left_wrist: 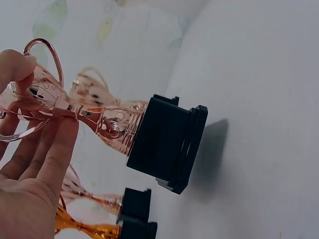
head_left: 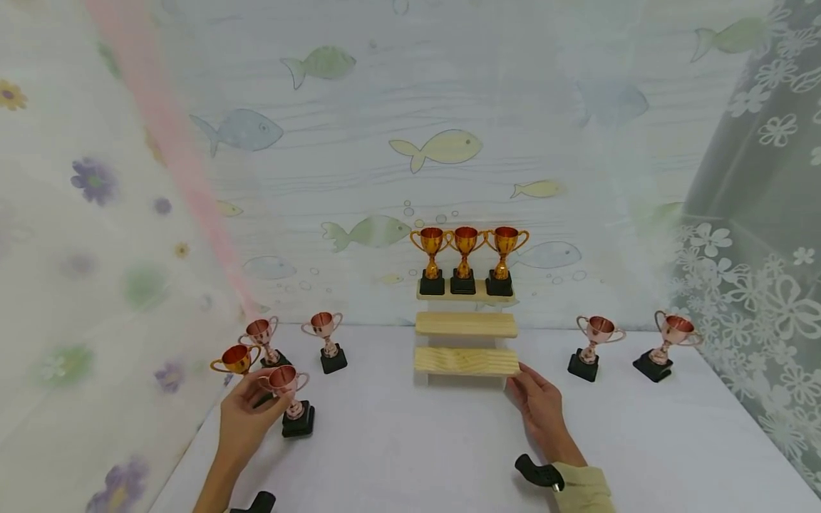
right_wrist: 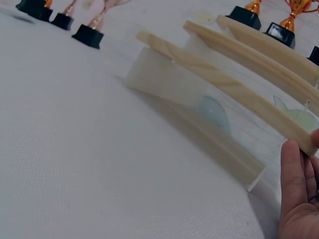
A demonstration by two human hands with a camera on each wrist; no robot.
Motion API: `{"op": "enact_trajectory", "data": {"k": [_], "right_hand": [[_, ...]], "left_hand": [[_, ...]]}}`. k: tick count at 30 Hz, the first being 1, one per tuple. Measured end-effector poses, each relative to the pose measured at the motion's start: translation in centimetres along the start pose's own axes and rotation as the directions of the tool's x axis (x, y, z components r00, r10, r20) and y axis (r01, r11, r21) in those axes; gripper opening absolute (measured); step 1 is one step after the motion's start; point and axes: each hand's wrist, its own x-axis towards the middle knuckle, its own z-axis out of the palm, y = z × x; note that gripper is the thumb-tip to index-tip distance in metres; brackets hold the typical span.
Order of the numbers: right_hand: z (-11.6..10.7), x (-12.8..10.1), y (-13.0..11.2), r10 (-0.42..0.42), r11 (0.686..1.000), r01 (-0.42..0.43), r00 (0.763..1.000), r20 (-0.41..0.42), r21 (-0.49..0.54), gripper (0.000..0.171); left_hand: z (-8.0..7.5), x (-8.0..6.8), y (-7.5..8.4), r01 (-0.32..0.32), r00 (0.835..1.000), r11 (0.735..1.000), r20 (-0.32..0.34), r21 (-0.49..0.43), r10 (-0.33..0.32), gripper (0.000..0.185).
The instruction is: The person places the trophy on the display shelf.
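White bench (head_left: 449,456) fills the lower frame of the head view, fish-print backdrop behind.

Three-tier wooden step shelf (head_left: 466,362) at centre. Top tier carries three gold trophies (head_left: 466,261) in a row; middle and bottom tiers bare.

Right hand (head_left: 539,402), lower centre-right: fingers straight, tips touching the right end of the bottom tier. Grip slack, nothing held; the right wrist view shows the same (right_wrist: 299,194).

Left hand (head_left: 246,417), lower left: fingers and thumb curled round the bowl of a rose-gold trophy (head_left: 291,400), grip clamped on it. Its black base (left_wrist: 167,144) rests on or just above the bench; contact not resolvable. Just beside it: one gold trophy (head_left: 236,358) and two rose-gold trophies (head_left: 295,338). Two more rose-gold trophies (head_left: 635,345) stand at right, well apart.

Risk, judged: the hold is high on the bowl, so the heavy base could swing and topple the close neighbours. Pressure from the right hand could shift the shelf and tip the top row.
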Motion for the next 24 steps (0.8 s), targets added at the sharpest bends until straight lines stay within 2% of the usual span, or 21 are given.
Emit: {"op": "enact_trajectory", "data": {"k": [5,8,13,16,21,24], "right_hand": [[0.0,0.0,-0.1,-0.001,1.000,0.001,1.000,-0.007,-0.005,0.053],[0.0,0.0,-0.1,0.001,1.000,-0.001,1.000,-0.007,0.004,0.054],[0.0,-0.1,-0.1,0.014,1.000,-0.014,1.000,-0.004,0.015,0.054],[0.0,-0.2,-0.2,0.014,1.000,-0.014,1.000,-0.001,0.006,0.055],[0.1,-0.1,-0.2,0.002,1.000,-0.002,1.000,-0.002,0.030,0.052],[0.1,-0.1,-0.1,-0.004,0.999,0.004,1.000,-0.003,0.047,0.051]], "left_hand": [[1.4,-0.3,1.3,-0.040,0.998,0.999,0.041,0.011,0.039,0.051],[2.4,-0.6,2.2,-0.028,0.997,0.999,0.072,-0.020,0.030,0.050],[4.5,-1.1,3.3,-0.016,0.992,1.000,0.123,-0.022,0.018,0.050],[6.1,-1.0,3.5,-0.048,0.984,0.997,0.170,-0.057,0.057,0.050],[9.2,-0.6,3.9,-0.124,0.960,0.984,0.234,-0.130,0.152,0.050],[11.4,-0.2,4.7,-0.125,0.946,0.979,0.276,-0.163,0.167,0.049]]}}
